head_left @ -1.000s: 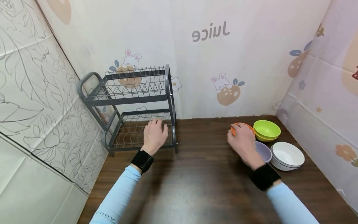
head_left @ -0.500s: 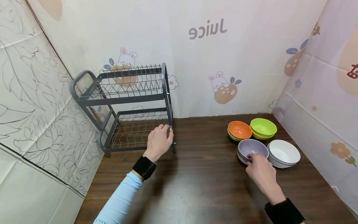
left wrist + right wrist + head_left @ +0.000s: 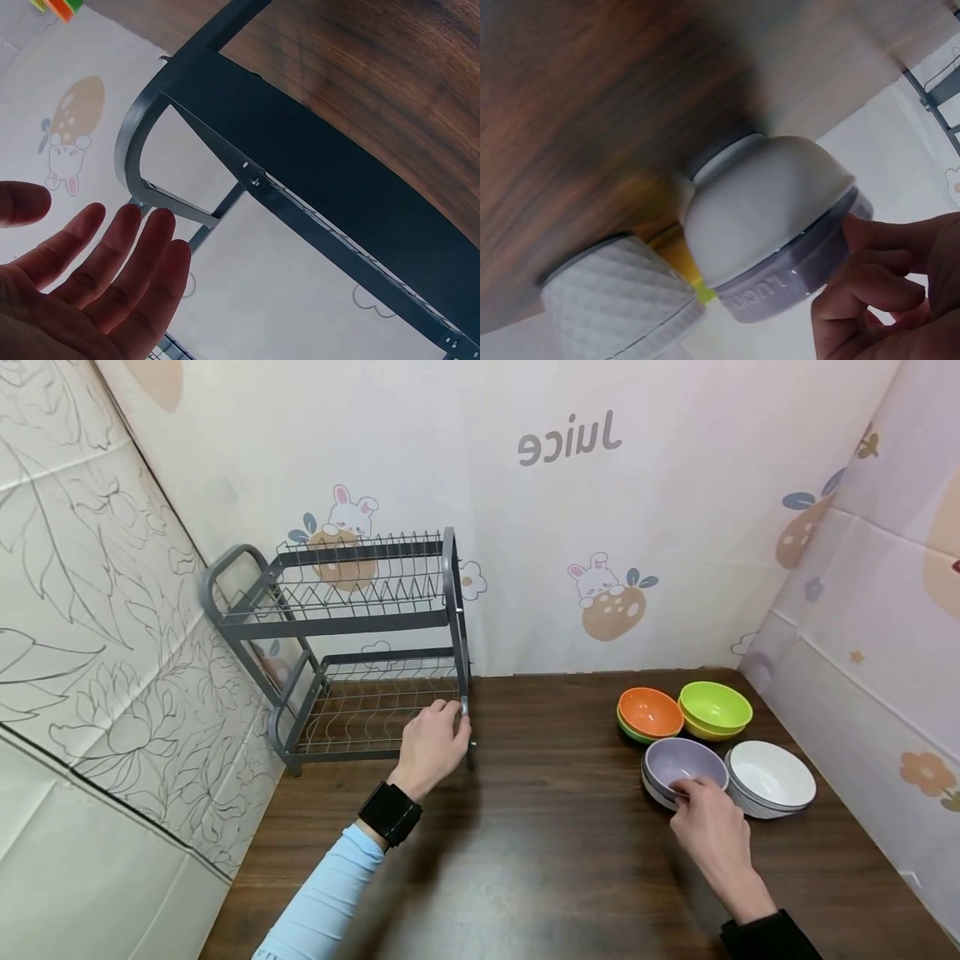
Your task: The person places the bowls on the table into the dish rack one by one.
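A grey two-tier dish rack (image 3: 337,625) stands at the left. My left hand (image 3: 433,747) hovers by its lower right front corner; in the left wrist view its fingers (image 3: 154,277) are spread and relaxed, apart from the rack. At the right, my right hand (image 3: 712,835) pinches the near rim of a purple bowl (image 3: 684,758), which sits on top of a white bowl. The right wrist view shows thumb and fingers at the rim of the purple bowl (image 3: 780,285), above the white bowl (image 3: 769,206).
Behind the purple bowl are an orange bowl (image 3: 651,712) on a green one and a lime green bowl (image 3: 716,706) on a yellow one. A stack of white bowls (image 3: 772,774) stands to its right. Patterned walls border the brown table (image 3: 547,827) at back and sides.
My right hand has come back from over the orange bowl to the purple bowl's near rim. The left hand has shifted slightly right and towards me along the rack.
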A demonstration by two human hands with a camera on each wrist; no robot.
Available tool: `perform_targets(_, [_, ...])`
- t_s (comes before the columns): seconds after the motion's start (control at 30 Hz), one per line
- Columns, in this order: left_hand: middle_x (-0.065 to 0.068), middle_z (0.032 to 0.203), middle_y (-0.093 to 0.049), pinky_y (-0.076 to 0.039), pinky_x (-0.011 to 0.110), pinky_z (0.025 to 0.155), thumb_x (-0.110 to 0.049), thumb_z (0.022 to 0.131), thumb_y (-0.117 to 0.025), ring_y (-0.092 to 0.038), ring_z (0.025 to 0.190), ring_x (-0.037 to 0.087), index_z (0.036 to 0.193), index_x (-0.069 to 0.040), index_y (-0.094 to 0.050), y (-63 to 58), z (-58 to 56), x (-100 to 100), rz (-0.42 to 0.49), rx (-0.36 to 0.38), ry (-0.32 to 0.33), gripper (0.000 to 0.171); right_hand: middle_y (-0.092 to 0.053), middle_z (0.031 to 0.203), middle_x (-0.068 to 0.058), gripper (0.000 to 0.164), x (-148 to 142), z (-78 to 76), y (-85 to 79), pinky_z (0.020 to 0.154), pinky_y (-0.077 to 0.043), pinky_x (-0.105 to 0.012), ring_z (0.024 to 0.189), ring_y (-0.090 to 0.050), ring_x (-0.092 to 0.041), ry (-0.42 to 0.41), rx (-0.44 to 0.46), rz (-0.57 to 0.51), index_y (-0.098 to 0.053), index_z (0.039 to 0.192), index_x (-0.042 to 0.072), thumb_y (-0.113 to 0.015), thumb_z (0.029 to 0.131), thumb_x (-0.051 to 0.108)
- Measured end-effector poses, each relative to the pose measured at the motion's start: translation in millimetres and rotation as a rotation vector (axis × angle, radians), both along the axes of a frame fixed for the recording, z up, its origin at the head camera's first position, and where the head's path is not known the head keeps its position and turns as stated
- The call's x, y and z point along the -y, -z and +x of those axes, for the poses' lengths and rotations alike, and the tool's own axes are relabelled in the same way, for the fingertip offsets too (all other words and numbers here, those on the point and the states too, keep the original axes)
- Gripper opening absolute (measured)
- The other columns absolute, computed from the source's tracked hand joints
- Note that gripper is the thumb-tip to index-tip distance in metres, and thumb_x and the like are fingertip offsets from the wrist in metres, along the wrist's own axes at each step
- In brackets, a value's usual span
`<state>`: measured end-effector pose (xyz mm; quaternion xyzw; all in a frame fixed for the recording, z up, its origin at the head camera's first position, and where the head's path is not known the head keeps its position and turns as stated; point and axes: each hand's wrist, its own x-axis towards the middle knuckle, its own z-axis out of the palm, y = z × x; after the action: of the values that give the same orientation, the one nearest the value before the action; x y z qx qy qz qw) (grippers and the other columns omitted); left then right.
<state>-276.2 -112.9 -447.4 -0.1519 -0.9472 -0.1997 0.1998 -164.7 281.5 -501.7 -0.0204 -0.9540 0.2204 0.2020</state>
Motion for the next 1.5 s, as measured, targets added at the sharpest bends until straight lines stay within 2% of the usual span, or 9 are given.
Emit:
perform_targets(0.23, [0.013,0.116,-0.069,-0.061,0.047,0.075,-0.023,0.107,-0.058,-0.069,0.098,0.031,0.117,-0.006,-0.075,1.3,5.1,-1.4,-0.001,-0.014,0.020,0.026,-0.064,0.094,-0.016,0.017,-2.8,-2.8,6.3,0.058,-0.047,-0.066,0.079,-0.064,-0.048,-0.040,-0.096,0.003,-0.076,0.098,-0.001,-0.070,0.084,-0.009])
perform_targets(0.53, [0.013,0.120,-0.068,-0.061,0.046,0.076,-0.021,0.106,-0.061,-0.068,0.102,0.031,0.122,-0.005,-0.074,1.3,8.7,-2.9,-0.007,-0.038,0.027,0.026,-0.065,0.093,-0.014,0.019,-2.6,-2.4,1.6,0.057,-0.048,-0.063,0.080,-0.065,-0.046,-0.048,-0.137,-0.010,-0.078,0.099,-0.001,-0.072,0.084,-0.009])
perform_targets(0.87, [0.013,0.122,-0.069,-0.061,0.046,0.081,-0.023,0.107,-0.059,-0.068,0.105,0.031,0.127,-0.005,-0.072,-1.1,12.3,-3.8,-0.001,-0.036,0.046,0.030,-0.063,0.089,-0.016,0.020,4.9,-4.9,-18.9,0.064,-0.050,-0.065,0.080,-0.065,-0.047,-0.081,-0.258,-0.009,-0.077,0.099,-0.004,-0.072,0.081,-0.013])
perform_targets(1.13, [0.013,0.121,-0.069,-0.061,0.046,0.081,-0.022,0.106,-0.061,-0.068,0.108,0.031,0.126,-0.005,-0.073,-2.6,12.9,-8.3,0.002,-0.056,0.066,0.028,-0.064,0.088,-0.013,0.021,24.1,-13.0,-38.3,0.059,-0.050,-0.061,0.075,-0.066,-0.041,-0.145,-0.340,0.001,-0.077,0.098,-0.002,-0.072,0.080,-0.013])
perform_targets(1.3, [0.012,0.121,-0.069,-0.061,0.045,0.082,-0.021,0.106,-0.061,-0.068,0.108,0.030,0.126,-0.006,-0.073,-2.9,15.8,-11.3,-0.009,-0.056,0.072,0.028,-0.062,0.085,-0.010,0.020,36.0,-16.9,-45.9,0.058,-0.050,-0.056,0.070,-0.065,-0.036,-0.199,-0.384,0.022,-0.078,0.096,-0.001,-0.073,0.080,-0.012])
perform_targets(1.5, [0.011,0.122,-0.070,-0.061,0.044,0.083,-0.022,0.106,-0.062,-0.068,0.108,0.028,0.127,-0.007,-0.072,-4.8,18.5,-13.8,-0.015,-0.064,0.072,0.028,-0.061,0.084,-0.008,0.020,53.9,-21.1,-54.2,0.053,-0.047,-0.046,0.067,-0.062,-0.029,-0.243,-0.387,0.012,-0.078,0.095,0.000,-0.075,0.080,-0.013])
